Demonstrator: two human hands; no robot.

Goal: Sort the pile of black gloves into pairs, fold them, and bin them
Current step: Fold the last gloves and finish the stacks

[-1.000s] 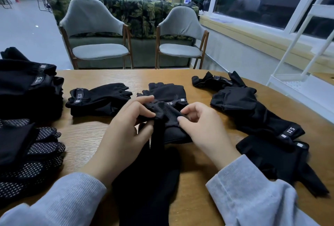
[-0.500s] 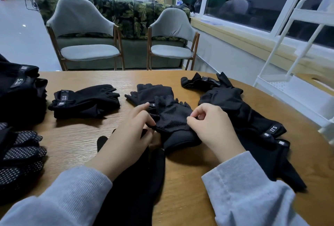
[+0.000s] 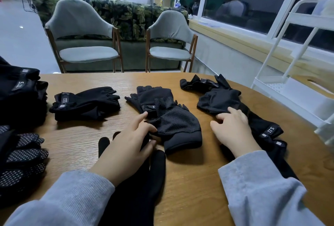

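A black mesh-palmed glove [image 3: 178, 123] lies in the middle of the wooden table [image 3: 77, 135], partly over a fingerless black glove [image 3: 153, 93]. My left hand [image 3: 129, 144] pinches the mesh glove's left edge between thumb and fingers, index finger stretched forward. My right hand [image 3: 233, 131] rests with spread fingers on the loose pile of black gloves [image 3: 219, 102] at the right. A long plain black glove [image 3: 142, 184] lies under my left wrist.
A folded pair [image 3: 85, 102] sits at centre left. A stack of black gloves [image 3: 19, 95] and dotted-grip gloves [image 3: 21, 155] fill the left edge. A white cart [image 3: 289, 88] stands close at the right. Two grey chairs [image 3: 81, 54] are beyond the far edge.
My right hand let go of the mesh glove and moved right onto the loose pile. The mesh glove now lies flat on the table with my left hand still at its edge.
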